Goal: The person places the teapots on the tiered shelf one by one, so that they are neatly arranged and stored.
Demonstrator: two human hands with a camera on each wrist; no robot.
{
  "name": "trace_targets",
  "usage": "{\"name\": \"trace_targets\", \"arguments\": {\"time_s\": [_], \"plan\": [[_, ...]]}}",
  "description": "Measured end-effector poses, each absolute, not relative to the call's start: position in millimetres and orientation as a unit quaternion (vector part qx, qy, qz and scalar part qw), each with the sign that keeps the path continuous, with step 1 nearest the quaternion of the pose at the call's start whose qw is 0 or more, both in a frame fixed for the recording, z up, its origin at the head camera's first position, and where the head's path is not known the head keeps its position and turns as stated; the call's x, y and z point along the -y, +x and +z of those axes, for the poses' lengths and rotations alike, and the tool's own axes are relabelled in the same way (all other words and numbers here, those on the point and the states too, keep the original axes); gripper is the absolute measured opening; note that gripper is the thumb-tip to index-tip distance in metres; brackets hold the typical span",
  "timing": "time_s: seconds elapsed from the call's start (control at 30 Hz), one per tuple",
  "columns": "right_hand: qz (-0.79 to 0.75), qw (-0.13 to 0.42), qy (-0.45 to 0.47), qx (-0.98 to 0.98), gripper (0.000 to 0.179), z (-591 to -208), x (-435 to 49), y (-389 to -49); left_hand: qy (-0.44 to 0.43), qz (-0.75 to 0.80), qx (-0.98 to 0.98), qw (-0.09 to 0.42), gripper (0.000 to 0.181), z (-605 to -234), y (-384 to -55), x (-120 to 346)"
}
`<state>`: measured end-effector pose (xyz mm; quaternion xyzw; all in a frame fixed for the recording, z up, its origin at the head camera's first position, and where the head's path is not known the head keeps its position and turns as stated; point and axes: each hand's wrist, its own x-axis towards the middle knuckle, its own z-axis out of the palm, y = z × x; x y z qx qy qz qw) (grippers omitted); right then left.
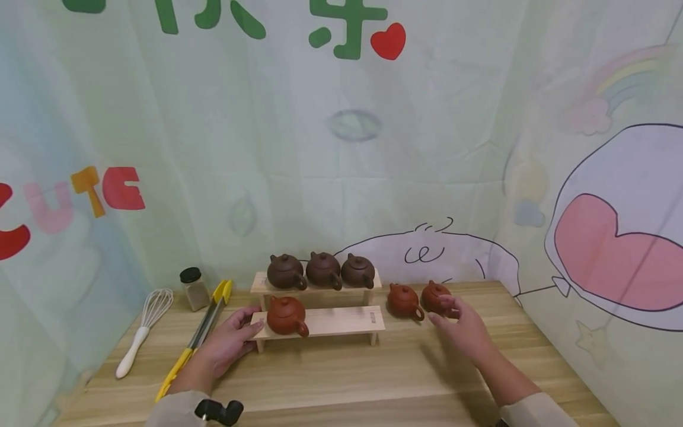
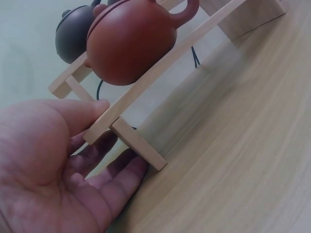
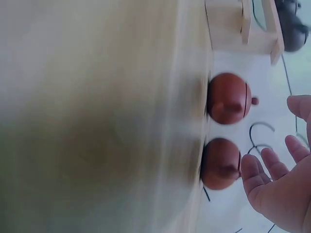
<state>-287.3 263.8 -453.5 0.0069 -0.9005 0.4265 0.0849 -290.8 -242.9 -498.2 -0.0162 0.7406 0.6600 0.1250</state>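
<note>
My left hand holds the left end of the lower step of a two-tier wooden stand; the left wrist view has the thumb on top and the fingers beneath, beside the leg. A reddish-brown teapot sits on that step near the thumb. Over at the right, my right hand hovers by the farther red teapot, fingers parted and partly covering it. In the right wrist view that teapot stands close to the fingertips; contact cannot be told. Another red teapot stands between it and the stand.
Three dark brown teapots line the upper tier. Left of the stand are yellow-handled tongs, a white-handled whisk and a black-lidded jar. A printed curtain hangs behind the wooden table.
</note>
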Motion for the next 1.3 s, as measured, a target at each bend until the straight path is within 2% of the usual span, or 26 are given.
{"name": "trace_targets", "arguments": {"time_s": [0.27,0.6,0.93,1.3], "plan": [[0.396,0.06,-0.025,0.916,0.064,-451,-281,-323,-0.015,0.663,-0.738,0.125,0.066,-497,-289,242],[0.392,0.035,-0.047,0.918,0.079,-456,-289,-350,-0.015,0.665,-0.736,0.123,0.065,-495,-288,240],[0.412,0.019,-0.05,0.91,0.081,-469,-286,-372,-0.015,0.669,-0.733,0.124,0.065,-495,-286,241],[0.387,0.02,-0.051,0.921,0.082,-475,-284,-377,-0.015,0.672,-0.73,0.124,0.065,-493,-285,240]]}}
